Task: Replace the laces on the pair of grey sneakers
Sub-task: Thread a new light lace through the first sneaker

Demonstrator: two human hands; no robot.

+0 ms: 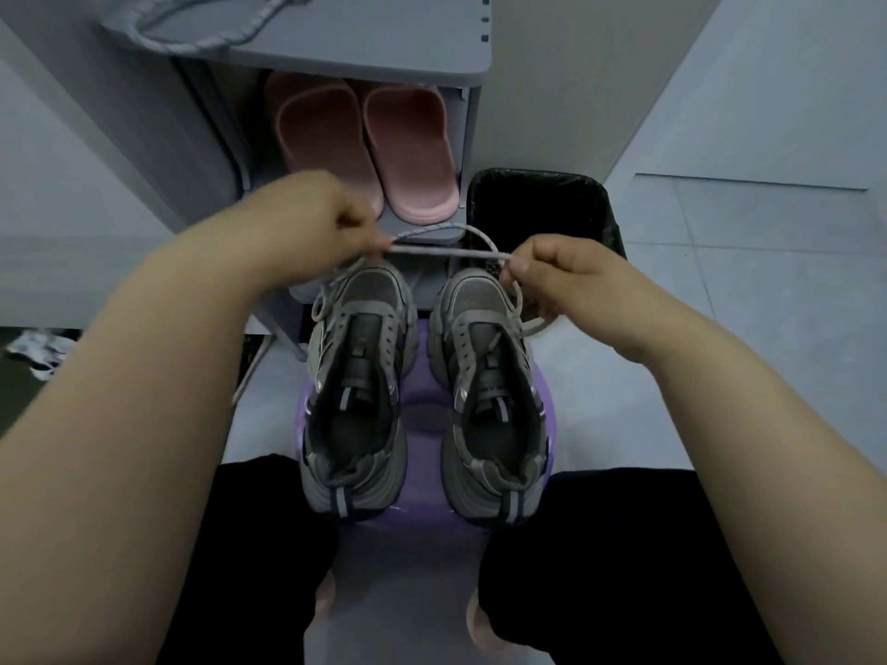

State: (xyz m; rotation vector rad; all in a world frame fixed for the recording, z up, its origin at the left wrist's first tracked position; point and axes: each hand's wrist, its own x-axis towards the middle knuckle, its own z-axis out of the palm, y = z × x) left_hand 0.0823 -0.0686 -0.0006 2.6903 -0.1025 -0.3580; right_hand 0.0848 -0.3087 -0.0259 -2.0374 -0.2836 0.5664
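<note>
Your left hand (317, 223) is pinching one end of a grey lace (446, 252) between thumb and curled fingers, and your right hand (571, 276) is pinching the same lace at its other side, so a straight stretch is running between your two hands. Beyond your right hand the lace is arching up and looping back down past your fingers.

Both hands are hovering just above the toes of two grey sneakers. The left sneaker (357, 376) and the right sneaker (489, 386) are standing side by side, upright, on one purple stool (427, 415), with toes reaching over its far edge and heels at its near edge. Lace strands are crossing the toe eyelets of the left sneaker, with a loose end hanging down past the stool's left edge.

Farther out, two pink slippers (413, 151) are sitting together on a shelf of the grey shoe rack (384, 50), a bundle of grey cord (206, 31) is lying on its top, and one black-lined bin (542, 204) is standing beside it.
</note>
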